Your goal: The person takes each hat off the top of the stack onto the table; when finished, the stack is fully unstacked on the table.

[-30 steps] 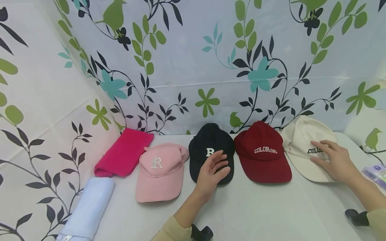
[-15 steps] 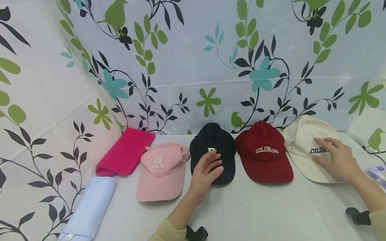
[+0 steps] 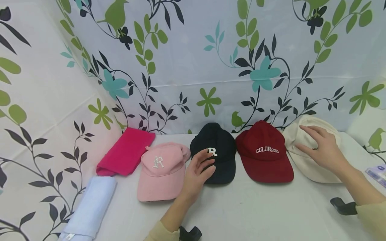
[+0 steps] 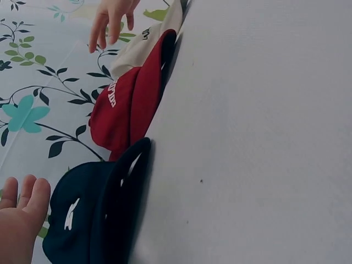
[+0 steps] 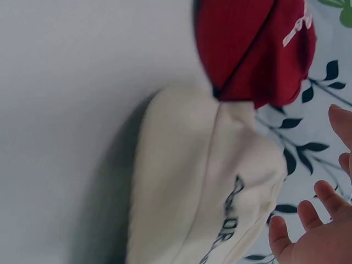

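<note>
Four caps would be counted as several; they stand in a row on the white table: a pink cap (image 3: pixel 161 177), a black cap (image 3: pixel 221 144), a dark red cap (image 3: pixel 262 150) and a cream cap (image 3: pixel 304 164). My left hand (image 3: pixel 197 175) hovers before the black cap's left side, fingers relaxed and holding nothing. In the left wrist view its fingertips (image 4: pixel 38 198) show beside the black cap's crown. Over the cream cap hangs my right hand (image 3: pixel 324 147), thumb and fingers spread apart, hiding most of the lettering. The right wrist view shows a gap between that hand and the cream cap.
A folded bright pink cloth (image 3: pixel 126 152) lies at the back left, with a rolled light blue cloth (image 3: pixel 88 207) in front of it. At the right edge is a purple and white packet (image 3: pixel 377 174). A patterned curtain (image 3: pixel 181 67) hangs behind the caps.
My left hand has drifted left and slightly down from the black cap, uncovering its letter. My right hand has shifted left and up over the cream cap. The caps have stayed put.
</note>
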`<state>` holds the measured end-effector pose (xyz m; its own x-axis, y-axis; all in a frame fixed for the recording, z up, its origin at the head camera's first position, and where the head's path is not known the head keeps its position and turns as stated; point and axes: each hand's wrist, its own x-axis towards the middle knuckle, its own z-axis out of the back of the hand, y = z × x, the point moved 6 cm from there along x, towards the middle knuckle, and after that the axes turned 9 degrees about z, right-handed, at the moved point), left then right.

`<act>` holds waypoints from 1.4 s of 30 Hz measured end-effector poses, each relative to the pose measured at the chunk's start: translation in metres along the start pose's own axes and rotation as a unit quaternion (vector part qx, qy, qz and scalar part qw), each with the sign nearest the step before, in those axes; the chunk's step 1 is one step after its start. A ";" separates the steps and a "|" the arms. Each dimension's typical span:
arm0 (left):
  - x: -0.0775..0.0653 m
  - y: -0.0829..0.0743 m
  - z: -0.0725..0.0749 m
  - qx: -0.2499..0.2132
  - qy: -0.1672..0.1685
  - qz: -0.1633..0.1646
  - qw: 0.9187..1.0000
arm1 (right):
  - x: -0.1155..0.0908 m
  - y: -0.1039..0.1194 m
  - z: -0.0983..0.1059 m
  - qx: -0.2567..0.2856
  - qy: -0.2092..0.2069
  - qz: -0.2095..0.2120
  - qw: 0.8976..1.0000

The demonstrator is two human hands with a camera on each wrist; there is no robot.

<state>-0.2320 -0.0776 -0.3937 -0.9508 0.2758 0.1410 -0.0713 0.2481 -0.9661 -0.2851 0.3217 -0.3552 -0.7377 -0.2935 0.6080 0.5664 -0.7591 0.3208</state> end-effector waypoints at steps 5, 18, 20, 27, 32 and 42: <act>-0.005 -0.003 0.008 0.008 -0.013 -0.002 1.000 | 0.014 0.023 -0.014 0.038 0.029 -0.021 0.999; -0.019 -0.013 0.035 0.023 -0.053 -0.006 0.998 | 0.051 0.079 -0.055 0.107 0.029 0.002 0.994; -0.022 -0.014 0.040 0.029 -0.062 -0.006 0.998 | 0.055 0.085 -0.062 0.116 0.031 -0.001 0.993; -0.033 -0.019 0.055 0.054 -0.101 -0.007 0.993 | 0.070 0.107 -0.084 0.143 0.043 -0.001 0.989; -0.041 -0.018 0.067 0.064 -0.121 -0.010 0.991 | 0.081 0.123 -0.099 0.153 0.057 0.004 0.987; -0.057 -0.021 0.086 0.087 -0.152 -0.015 0.984 | 0.099 0.156 -0.127 0.196 0.053 0.038 0.978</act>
<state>-0.2021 -0.1785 -0.4004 -0.9920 -0.0260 0.1235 -0.1253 0.0818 -0.9887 -0.3171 0.1005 -0.3373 -0.7097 -0.4160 0.5686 0.7038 -0.4570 0.5440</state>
